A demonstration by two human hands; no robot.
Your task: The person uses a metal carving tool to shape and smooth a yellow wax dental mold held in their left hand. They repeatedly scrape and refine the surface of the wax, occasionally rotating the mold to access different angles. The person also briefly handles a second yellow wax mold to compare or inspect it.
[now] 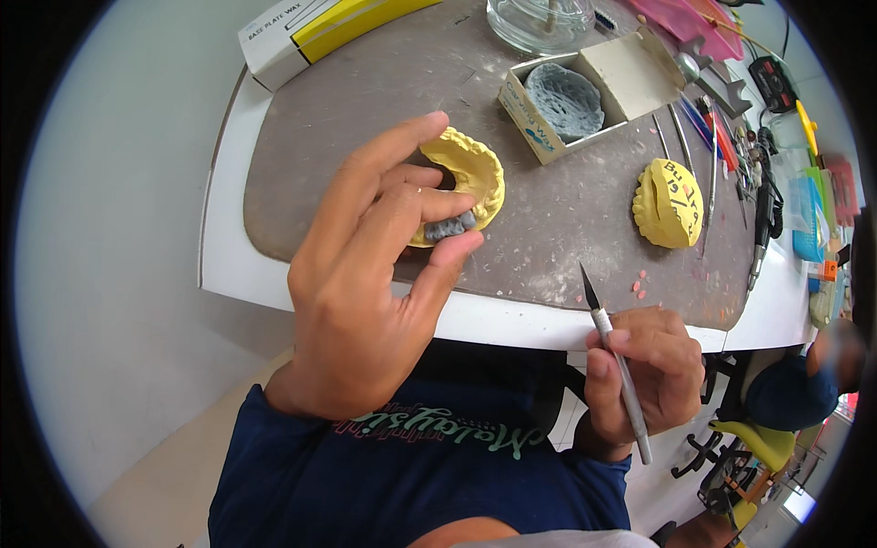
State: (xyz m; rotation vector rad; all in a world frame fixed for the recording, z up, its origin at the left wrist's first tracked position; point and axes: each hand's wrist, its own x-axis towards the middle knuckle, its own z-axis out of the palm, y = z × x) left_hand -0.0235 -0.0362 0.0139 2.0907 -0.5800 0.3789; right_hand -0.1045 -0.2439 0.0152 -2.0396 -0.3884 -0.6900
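Observation:
My left hand (365, 265) is closed around a yellow horseshoe-shaped dental cast (489, 169) at the table's near side. Its thumb and a bent finger press close to a block of dark grey wax teeth (448, 226) on the cast's near end, while the index finger reaches the far end. Parts of the cast are hidden behind the fingers. In my right hand (662, 365) a craft knife (633, 406) with a silver handle is gripped, its dark pointed blade tilted up and away, apart from the cast.
Right of centre lies a second yellow cast (669, 205) with handwriting. Behind stand an open carton (548, 132) of grey wax, a glass vessel (539, 23) and a yellow-white box (320, 36). Pink scraps (639, 283) and several tools (713, 137) lie on the right. Another person (793, 397) sits beyond.

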